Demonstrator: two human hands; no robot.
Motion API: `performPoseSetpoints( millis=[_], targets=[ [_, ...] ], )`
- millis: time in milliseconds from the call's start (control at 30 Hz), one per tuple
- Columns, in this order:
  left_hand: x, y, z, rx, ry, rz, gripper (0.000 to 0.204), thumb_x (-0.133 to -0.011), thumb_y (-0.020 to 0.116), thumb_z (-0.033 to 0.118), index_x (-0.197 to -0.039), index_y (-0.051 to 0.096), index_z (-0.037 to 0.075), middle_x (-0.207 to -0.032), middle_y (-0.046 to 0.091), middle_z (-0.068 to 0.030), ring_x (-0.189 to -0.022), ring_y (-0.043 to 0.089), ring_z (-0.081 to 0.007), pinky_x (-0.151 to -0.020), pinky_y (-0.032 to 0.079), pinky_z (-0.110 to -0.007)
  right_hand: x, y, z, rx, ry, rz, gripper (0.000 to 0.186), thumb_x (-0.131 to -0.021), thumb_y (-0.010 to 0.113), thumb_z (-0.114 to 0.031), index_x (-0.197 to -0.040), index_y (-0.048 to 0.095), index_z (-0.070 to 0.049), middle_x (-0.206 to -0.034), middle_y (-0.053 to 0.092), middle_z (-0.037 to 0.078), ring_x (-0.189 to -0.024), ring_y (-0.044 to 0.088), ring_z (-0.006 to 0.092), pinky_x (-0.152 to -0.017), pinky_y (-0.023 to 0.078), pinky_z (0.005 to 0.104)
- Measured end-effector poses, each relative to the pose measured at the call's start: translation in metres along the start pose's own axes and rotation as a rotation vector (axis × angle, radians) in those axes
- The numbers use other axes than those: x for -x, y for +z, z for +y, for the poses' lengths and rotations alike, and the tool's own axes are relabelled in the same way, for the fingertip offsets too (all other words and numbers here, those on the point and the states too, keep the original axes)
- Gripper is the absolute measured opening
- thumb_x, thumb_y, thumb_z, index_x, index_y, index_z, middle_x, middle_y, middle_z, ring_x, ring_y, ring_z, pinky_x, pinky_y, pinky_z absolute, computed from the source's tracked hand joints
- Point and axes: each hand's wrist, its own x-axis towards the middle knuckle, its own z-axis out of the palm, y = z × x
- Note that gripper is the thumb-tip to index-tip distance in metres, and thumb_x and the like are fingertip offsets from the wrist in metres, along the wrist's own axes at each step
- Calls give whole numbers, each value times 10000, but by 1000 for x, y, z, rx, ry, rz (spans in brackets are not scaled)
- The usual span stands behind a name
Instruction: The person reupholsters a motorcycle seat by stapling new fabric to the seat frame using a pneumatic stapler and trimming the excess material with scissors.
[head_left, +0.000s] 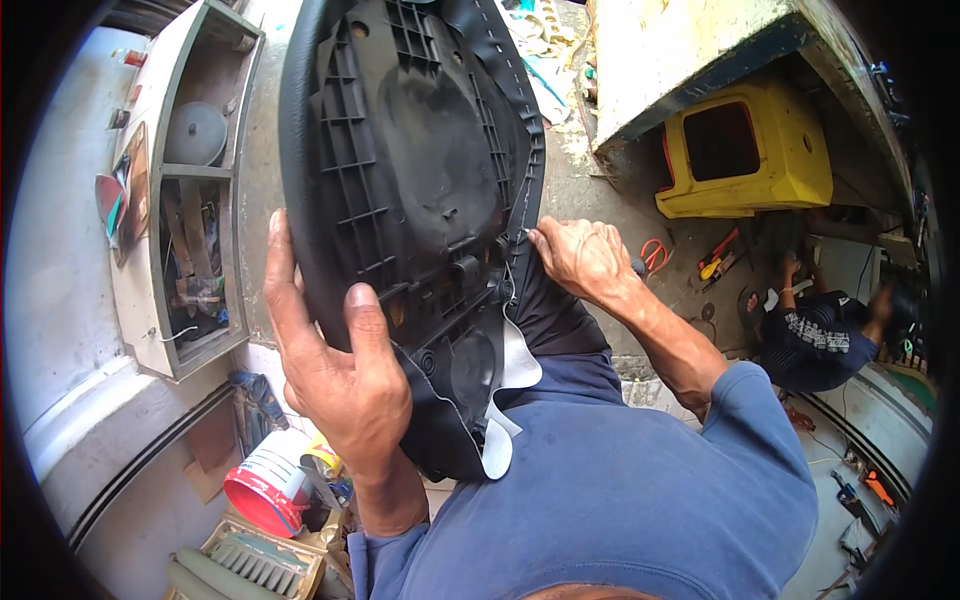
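Note:
A black motorcycle seat (410,160) is held upside down in front of me, its ribbed plastic base facing the camera. Black vinyl cover (520,130) with white stitching wraps its rim, and a loose flap with a white underside (505,400) hangs at the lower end. My left hand (335,360) grips the seat's left edge, thumb on the ribbed base. My right hand (580,255) pinches the cover's edge on the seat's right side. Both sleeves are blue.
A grey open shelf unit (190,200) with tools stands at left. A red bucket (265,490) sits lower left. At right are a yellow plastic stool (745,150), orange scissors (655,253), hand tools (718,255), and another person (820,335) crouching on the floor.

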Motion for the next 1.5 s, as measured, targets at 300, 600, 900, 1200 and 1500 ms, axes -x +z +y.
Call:
performPoseSetpoints(
  millis=[300, 600, 900, 1200, 1500],
  targets=[
    [1, 0, -1, -55, 107, -60, 638, -947, 522, -45, -1569, 379, -41, -1558, 462, -209, -1447, 444, -300, -1222, 304, -406, -3, 5, 2, 210, -160, -14, 288, -994, 628, -356, -863, 643, -100, -702, 657, 203, -647, 686, 413, -607, 539, 539],
    [12, 4, 11, -56, 86, -119, 722, -891, 535, -73, -1584, 333, -43, -1557, 441, -212, -1402, 484, -314, -1201, 343, -405, 1, 22, -46, 417, 132, -76, 155, -926, 571, -168, -904, 679, -59, -812, 731, 181, -775, 740, 370, -686, 579, 528],
    [11, -8, 1, 30, 35, -55, 811, -819, 547, -77, -1594, 327, 9, -1461, 503, -203, -1253, 582, -260, -1090, 445, -361, -12, 36, -45, 289, 37, -172, 230, -958, 531, -174, -960, 667, 12, -839, 720, 260, -807, 740, 413, -719, 600, 535],
    [6, -28, -18, 141, -71, 54, 781, -825, 550, -59, -1579, 365, 17, -1465, 523, -197, -1324, 545, -277, -1152, 390, -385, -41, 43, 10, 166, -309, -167, 404, -1044, 559, -398, -905, 669, -36, -701, 677, 241, -678, 705, 459, -641, 570, 549],
    [5, -25, -19, 217, -108, 30, 768, -834, 516, -83, -1582, 362, -3, -1514, 491, -196, -1378, 504, -267, -1183, 353, -379, -33, 12, -4, 245, -296, -107, 495, -990, 635, -465, -729, 712, -51, -666, 675, 239, -634, 710, 423, -582, 553, 530]
  ],
)
